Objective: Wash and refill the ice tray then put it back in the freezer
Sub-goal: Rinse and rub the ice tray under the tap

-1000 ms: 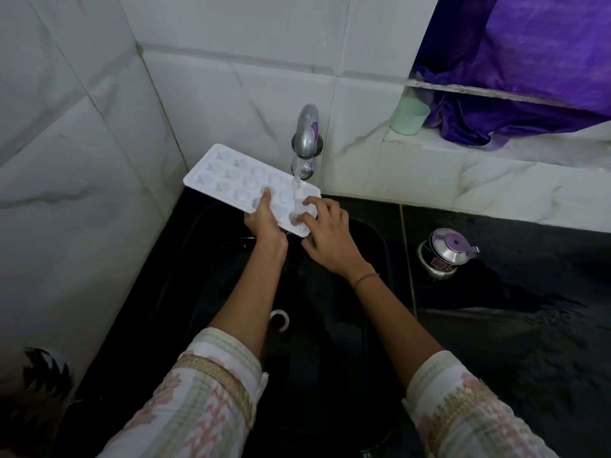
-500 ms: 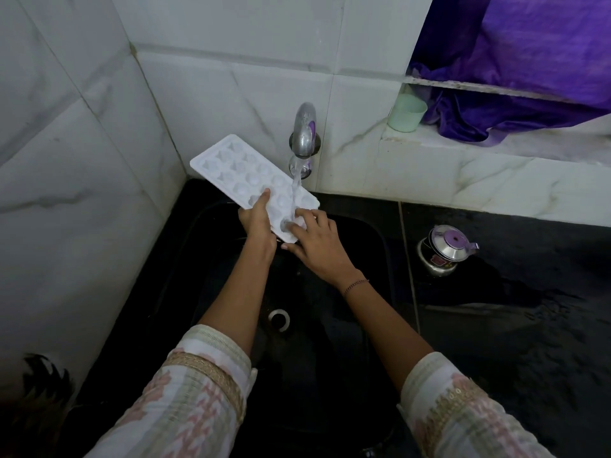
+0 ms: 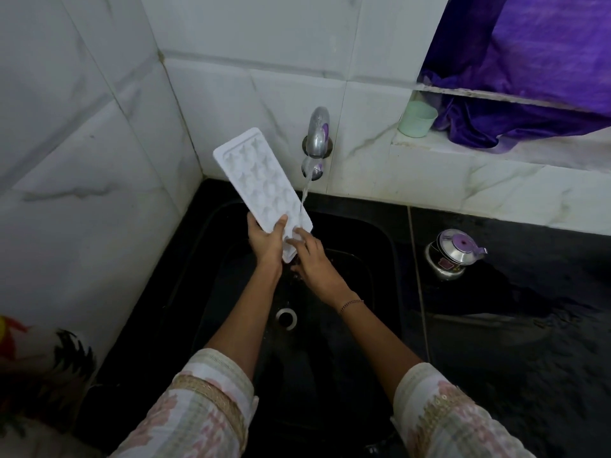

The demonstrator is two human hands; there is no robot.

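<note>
Holding one ice tray (image 3: 261,180) under one tap (image 3: 317,133) — left hand (image 3: 267,242) clamped on it; right hand (image 3: 314,262) flat, touching.

We look down on a white ice tray (image 3: 261,180) tilted over the black sink (image 3: 380,233), its far end raised toward the tiled wall. Our left hand (image 3: 266,241) grips the near end, thumb on top. Our right hand (image 3: 314,259) lays its fingers on the near right corner. Water (image 3: 305,190) from the steel tap (image 3: 318,133) strikes the tray's right edge. A green cup (image 3: 417,119) sits on the ledge, a steel container (image 3: 451,256) on the wet counter
</note>
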